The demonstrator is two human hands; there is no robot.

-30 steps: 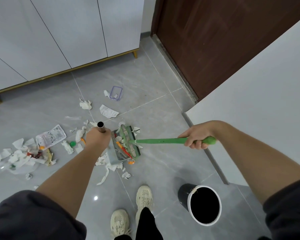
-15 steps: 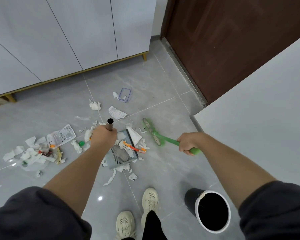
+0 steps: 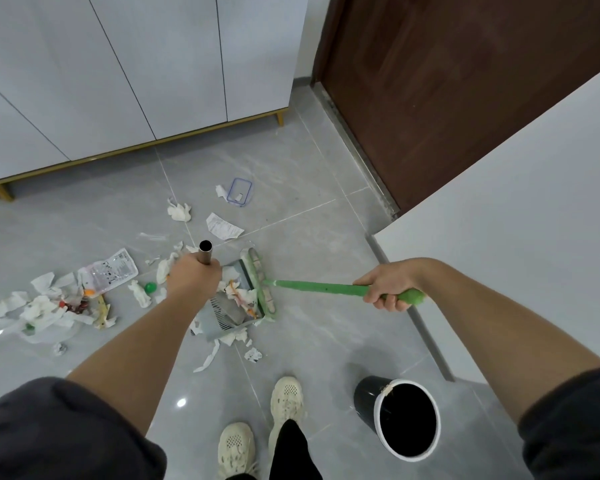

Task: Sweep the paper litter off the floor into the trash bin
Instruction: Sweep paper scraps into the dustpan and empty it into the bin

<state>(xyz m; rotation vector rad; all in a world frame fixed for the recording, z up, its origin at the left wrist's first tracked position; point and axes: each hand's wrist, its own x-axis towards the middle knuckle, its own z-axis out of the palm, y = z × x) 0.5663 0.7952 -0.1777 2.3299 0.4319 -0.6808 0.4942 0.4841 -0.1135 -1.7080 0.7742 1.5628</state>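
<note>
Grey tile floor (image 3: 326, 341): broom head (image 3: 262, 285) back at mouth of dustpan (image 3: 222, 315) after swinging clear; paper scraps (image 3: 238, 294) loaded. Left hand (image 3: 193, 277) grips dustpan pole (image 3: 205, 251), right hand (image 3: 385, 285) grips broom handle (image 3: 312, 287).

Grey tiled floor (image 3: 291, 168): paper litter (image 3: 42, 306) scattered left, dustpan (image 3: 222, 317) centre, trash bin (image 3: 364, 400) right.

I see a glossy grey tiled floor (image 3: 291, 174) with pale grout lines and one small light glare (image 3: 181, 402). White cabinets (image 3: 136, 64) on gold legs (image 3: 280, 118) line the far side. To their right stands a dark brown door (image 3: 465, 81), and a plain white wall (image 3: 534, 202) is nearer on the right.
</note>
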